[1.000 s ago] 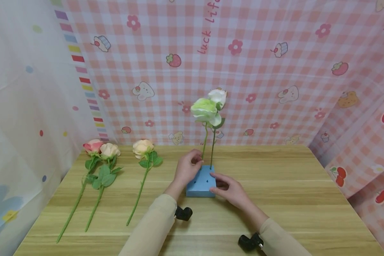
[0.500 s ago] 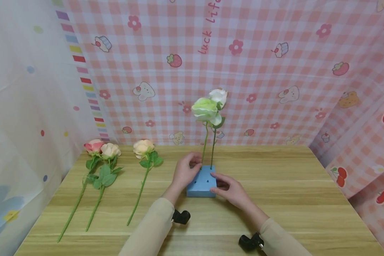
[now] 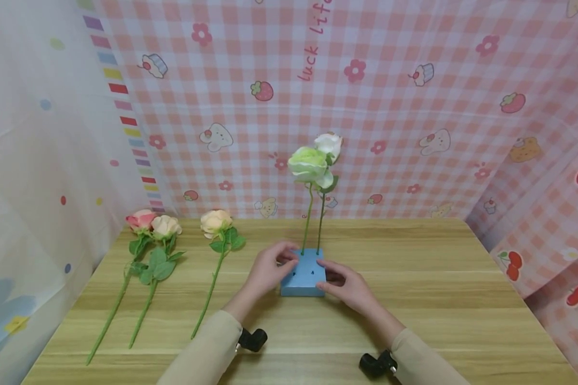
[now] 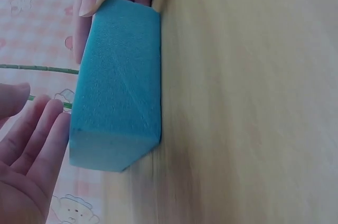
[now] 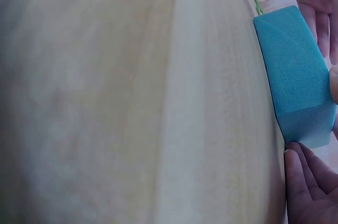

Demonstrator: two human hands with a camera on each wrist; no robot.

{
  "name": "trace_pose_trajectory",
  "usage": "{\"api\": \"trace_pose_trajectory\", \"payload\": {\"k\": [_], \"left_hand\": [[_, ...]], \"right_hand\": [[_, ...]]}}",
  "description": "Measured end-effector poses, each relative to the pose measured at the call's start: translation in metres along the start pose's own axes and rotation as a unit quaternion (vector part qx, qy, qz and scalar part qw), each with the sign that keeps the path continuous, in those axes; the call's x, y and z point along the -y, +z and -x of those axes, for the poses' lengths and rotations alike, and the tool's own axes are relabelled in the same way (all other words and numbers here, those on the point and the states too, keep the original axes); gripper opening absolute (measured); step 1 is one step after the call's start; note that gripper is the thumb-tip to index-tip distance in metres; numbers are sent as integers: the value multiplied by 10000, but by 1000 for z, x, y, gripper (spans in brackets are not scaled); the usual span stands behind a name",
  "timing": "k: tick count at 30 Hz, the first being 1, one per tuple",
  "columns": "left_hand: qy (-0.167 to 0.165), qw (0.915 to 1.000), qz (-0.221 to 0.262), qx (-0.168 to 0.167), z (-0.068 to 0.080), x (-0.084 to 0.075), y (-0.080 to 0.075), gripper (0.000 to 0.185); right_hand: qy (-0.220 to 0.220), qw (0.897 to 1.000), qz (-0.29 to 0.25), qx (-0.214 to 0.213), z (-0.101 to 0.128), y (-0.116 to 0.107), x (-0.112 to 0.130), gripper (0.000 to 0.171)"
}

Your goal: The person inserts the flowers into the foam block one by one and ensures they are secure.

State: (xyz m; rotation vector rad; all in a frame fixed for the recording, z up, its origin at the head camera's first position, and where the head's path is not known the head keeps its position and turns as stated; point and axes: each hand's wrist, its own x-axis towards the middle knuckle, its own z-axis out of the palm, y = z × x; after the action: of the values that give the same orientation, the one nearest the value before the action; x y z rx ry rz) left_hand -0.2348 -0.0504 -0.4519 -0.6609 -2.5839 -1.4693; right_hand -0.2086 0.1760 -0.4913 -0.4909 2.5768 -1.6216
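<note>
A blue foam block (image 3: 302,290) lies on the wooden table with two artificial flowers standing upright in its back holes. One is a green-white rose (image 3: 308,164); behind it is a white rose (image 3: 329,143) on a darker stem. My left hand (image 3: 271,266) is off the green stem, its fingers relaxed beside the block's left edge. In the left wrist view this hand (image 4: 31,155) holds nothing. My right hand (image 3: 347,283) holds the block's right side, fingertips at the top edge and front corner. Two small holes show in the block's front half.
Three flowers lie on the table at the left: a pink rose (image 3: 141,220), a cream rose (image 3: 166,227) and a peach rose (image 3: 215,222). Checked cloth (image 3: 395,117) hangs behind the table (image 3: 414,299). A black wrist camera (image 3: 378,364) sits beneath the right forearm.
My left hand has let go of the green rose's stem and moved down and left, beside the block. The right hand, the block and both upright roses have stayed in place.
</note>
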Motion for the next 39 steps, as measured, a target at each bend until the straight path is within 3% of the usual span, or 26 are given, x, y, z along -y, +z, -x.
{"api": "trace_pose_trajectory", "payload": {"k": [8,12,24,31,39], "left_hand": [[467,9981,41,409,18,-1,-11,30],[486,9973,142,535,26,-2,-17,30],[71,9981,-37,607,44,8,-49,30],[13,9985,-68,546,53,29,-73,31],[-467,9986,35,224,68,52,-100,36]], "right_hand": [[111,9999,10,-4,1,0,2,55],[88,10000,19,2,1,0,2,56],[4,10000,21,83,2,-1,0,56],[-54,9999,31,105,2,-1,1,56],[-55,9999,51,80,2,-1,0,55]]}}
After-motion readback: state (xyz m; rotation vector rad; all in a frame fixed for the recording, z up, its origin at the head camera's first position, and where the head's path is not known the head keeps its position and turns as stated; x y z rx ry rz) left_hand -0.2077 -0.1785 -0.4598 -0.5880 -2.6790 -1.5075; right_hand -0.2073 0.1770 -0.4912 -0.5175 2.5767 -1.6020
